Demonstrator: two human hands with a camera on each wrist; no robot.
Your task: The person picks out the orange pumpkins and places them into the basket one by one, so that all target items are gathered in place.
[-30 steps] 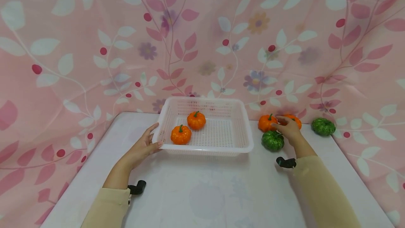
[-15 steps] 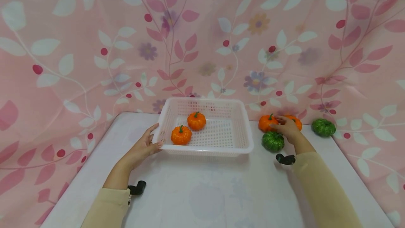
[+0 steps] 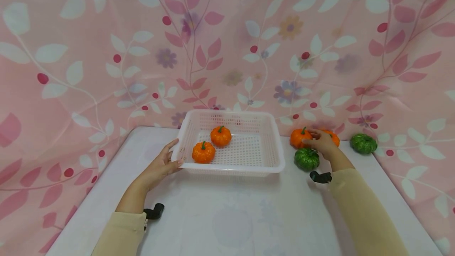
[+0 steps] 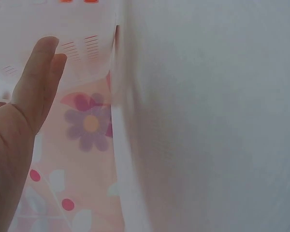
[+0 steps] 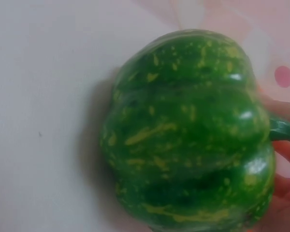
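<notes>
A white plastic basket [image 3: 231,168] stands at the back of the table, with two small orange pumpkins [image 3: 203,152] inside. My left hand [image 3: 160,169] holds its front left corner, thumb at the rim and fingers along the outer wall [image 4: 87,53]. To the right of the basket, my right hand [image 3: 322,144] grips an orange pumpkin [image 3: 299,138] between thumb and fingers. Just in front of it sits a green pumpkin [image 3: 306,159], which fills much of the right wrist view [image 5: 188,135] and hides most of that hand. Another orange pumpkin [image 3: 333,137] is partly covered by the hand.
A second green pumpkin [image 3: 363,144] lies at the far right, near the edge of the white table [image 3: 231,216]. Pink floral cloth [image 3: 227,50] hangs right behind the table. Each wrist carries a black camera mount [image 3: 154,211].
Very little differs. My right hand has shifted slightly at the orange pumpkin, while the left hand stays at the basket's corner.
</notes>
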